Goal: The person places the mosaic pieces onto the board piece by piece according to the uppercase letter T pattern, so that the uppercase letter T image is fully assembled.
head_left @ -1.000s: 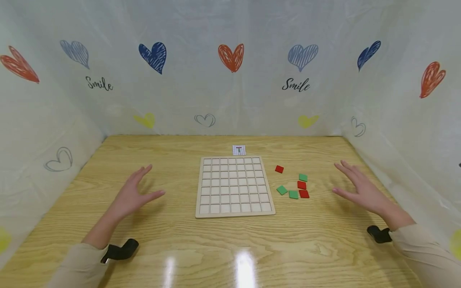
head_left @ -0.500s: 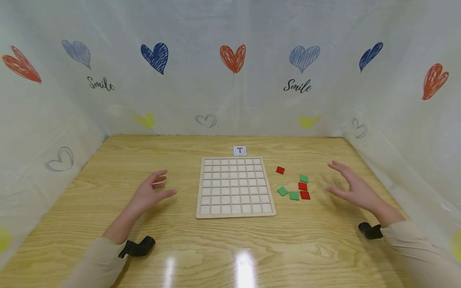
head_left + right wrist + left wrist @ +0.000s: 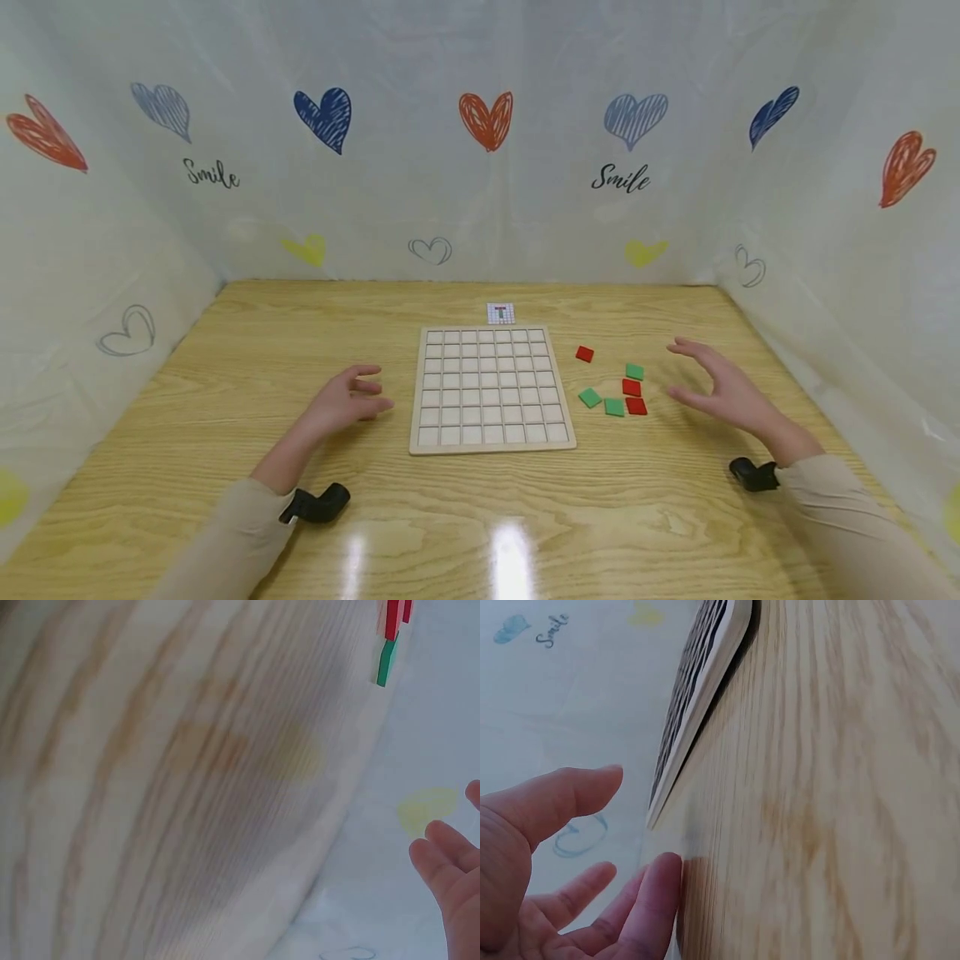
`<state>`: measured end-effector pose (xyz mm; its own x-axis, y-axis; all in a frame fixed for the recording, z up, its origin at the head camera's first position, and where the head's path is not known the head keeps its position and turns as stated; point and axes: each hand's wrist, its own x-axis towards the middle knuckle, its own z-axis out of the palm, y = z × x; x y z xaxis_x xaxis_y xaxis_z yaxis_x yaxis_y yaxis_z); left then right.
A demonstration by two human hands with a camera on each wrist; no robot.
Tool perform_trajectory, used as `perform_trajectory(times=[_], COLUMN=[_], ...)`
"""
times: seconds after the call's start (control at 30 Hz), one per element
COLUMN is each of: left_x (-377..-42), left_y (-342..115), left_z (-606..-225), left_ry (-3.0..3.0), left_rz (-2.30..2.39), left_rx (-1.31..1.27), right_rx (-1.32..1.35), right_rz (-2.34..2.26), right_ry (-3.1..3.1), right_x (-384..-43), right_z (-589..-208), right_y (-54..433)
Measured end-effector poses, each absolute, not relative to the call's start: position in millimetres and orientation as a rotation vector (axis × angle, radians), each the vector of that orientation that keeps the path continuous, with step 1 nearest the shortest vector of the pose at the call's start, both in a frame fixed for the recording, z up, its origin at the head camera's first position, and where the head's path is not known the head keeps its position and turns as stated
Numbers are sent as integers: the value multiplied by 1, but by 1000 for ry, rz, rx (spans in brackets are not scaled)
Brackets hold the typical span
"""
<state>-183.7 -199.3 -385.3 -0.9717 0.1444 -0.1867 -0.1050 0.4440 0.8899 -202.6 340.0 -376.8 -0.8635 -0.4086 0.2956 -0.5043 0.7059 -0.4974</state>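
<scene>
A square wooden grid board (image 3: 491, 447) with rows of blank cells lies flat in the middle of the table. My left hand (image 3: 341, 406) hovers just left of it, fingers relaxed and holding nothing; the left wrist view shows the board's edge (image 3: 705, 697) beyond the thumb. To the board's right lie flat square tiles, several in all, such as a red tile (image 3: 585, 354), a green tile (image 3: 590, 397) and another red tile (image 3: 637, 406). Right of these tiles, my right hand (image 3: 723, 392) is held in the air with thumb and fingers apart, gripping nothing.
Behind the board is a small printed card (image 3: 501, 313) with a T-shaped pattern on a grid. The wooden table (image 3: 450, 517) meets a white curtain (image 3: 390, 192) with hearts at the back and both sides.
My left hand has moved right toward the board, its fingers drawing closer together. My right hand has moved left toward the tiles. Board and tiles stay where they were.
</scene>
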Motion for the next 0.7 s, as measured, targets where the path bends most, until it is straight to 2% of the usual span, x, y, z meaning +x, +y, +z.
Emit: perform_trajectory(times=[0.4,0.7], left_x=[-190,-192], left_y=[-178,-171], left_z=[-388,-390], left_ry=[2495,2553], left_rz=[1473,1375], left_rx=[56,175], right_rx=[746,785], right_rz=[851,836], right_ry=[-2746,-2737], right_x=[-207,-212], right_z=[-377,-379], right_y=[331,324])
